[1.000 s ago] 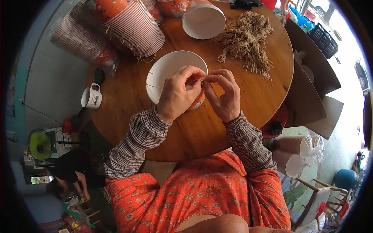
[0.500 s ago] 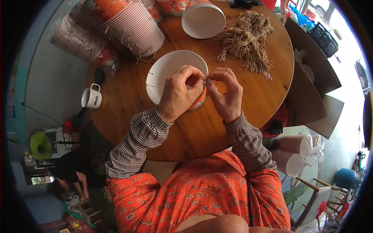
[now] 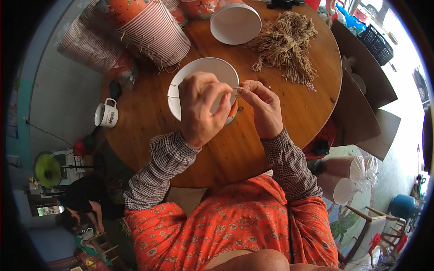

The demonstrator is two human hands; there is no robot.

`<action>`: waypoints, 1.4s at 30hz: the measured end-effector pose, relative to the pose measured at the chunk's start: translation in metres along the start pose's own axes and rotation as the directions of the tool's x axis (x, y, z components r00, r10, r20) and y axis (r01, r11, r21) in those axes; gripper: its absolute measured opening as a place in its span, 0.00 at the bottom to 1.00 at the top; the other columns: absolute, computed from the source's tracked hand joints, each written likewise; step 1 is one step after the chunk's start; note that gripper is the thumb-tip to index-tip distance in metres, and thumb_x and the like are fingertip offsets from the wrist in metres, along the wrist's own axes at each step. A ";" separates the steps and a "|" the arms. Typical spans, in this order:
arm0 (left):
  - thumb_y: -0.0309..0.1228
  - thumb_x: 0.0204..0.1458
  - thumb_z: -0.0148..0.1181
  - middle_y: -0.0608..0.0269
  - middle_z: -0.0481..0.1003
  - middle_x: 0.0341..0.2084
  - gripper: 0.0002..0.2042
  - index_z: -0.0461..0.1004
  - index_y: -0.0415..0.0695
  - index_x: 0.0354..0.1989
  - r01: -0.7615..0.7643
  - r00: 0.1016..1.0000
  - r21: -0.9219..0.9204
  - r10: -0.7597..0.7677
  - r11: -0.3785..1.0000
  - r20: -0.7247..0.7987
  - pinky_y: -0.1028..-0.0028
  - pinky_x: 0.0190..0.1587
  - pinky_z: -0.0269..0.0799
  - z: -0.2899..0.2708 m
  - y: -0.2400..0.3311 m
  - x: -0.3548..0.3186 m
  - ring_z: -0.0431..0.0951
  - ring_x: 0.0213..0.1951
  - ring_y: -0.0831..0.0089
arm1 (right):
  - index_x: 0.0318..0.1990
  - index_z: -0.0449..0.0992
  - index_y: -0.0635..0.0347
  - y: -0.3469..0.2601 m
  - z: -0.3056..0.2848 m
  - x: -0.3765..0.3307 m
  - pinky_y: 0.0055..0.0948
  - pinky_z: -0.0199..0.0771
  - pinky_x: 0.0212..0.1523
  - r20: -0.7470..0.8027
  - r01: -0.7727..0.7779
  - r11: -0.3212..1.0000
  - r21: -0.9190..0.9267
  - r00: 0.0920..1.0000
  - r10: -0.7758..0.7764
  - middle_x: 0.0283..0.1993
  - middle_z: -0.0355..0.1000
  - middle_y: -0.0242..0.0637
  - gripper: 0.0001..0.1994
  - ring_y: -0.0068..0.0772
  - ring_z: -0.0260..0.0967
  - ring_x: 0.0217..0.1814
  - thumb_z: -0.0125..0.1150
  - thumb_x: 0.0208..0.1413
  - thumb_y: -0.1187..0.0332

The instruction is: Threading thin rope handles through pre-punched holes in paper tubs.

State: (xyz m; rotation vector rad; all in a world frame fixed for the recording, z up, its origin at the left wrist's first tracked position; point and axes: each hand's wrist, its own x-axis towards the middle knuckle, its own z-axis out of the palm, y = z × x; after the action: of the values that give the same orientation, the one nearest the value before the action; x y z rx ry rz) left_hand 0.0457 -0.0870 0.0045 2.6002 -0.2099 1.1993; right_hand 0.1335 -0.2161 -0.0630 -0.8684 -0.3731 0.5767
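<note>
Fan (image 3: 47,171) with a green face stands at the far left, and near it a person in black (image 3: 83,198) bends down. A wrapped stack of containers (image 3: 88,47) leans beyond the left part of the round wooden surface (image 3: 217,165), with a white mug (image 3: 108,115) nearer, close to the edge. Next comes a tall stack of nested tubs (image 3: 158,34), orange outside, pale-rimmed, with cords trailing along it.

The white-lined tub (image 3: 224,70) rests on the surface right of that stack, its open mouth partly covered by the left hand (image 3: 201,113). That hand's fingers are curled, thumb and forefinger narrowly apart; whether they touch the cord (image 3: 238,91) I cannot tell. The cord is at the tub's right rim, pinched between thumb and forefinger of the right hand (image 3: 265,110). Another stretch of cord shows inside the tub's left wall.

Farther back sits a second tub (image 3: 235,25); to its right lies a tangled heap of tan cords (image 3: 289,47). Beyond the surface's right edge stand an open carton (image 3: 355,106) and a black basket (image 3: 376,45).
</note>
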 end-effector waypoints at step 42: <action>0.23 0.53 0.57 0.72 0.71 0.27 0.02 0.72 0.38 0.33 0.696 0.718 -0.516 -0.478 0.499 0.506 0.83 0.34 0.69 -0.020 -0.021 0.007 0.69 0.30 0.87 | 0.33 0.76 0.59 -0.007 0.010 0.006 0.36 0.69 0.51 0.263 0.465 0.542 -0.700 0.873 -0.410 0.44 0.70 0.38 0.07 0.41 0.67 0.50 0.65 0.45 0.74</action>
State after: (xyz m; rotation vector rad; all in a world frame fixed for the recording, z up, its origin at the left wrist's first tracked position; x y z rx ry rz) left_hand 0.0412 -0.0609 0.0185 1.8838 0.1791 0.3410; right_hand 0.1349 -0.2097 -0.0507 -1.4952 -0.9092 -0.0693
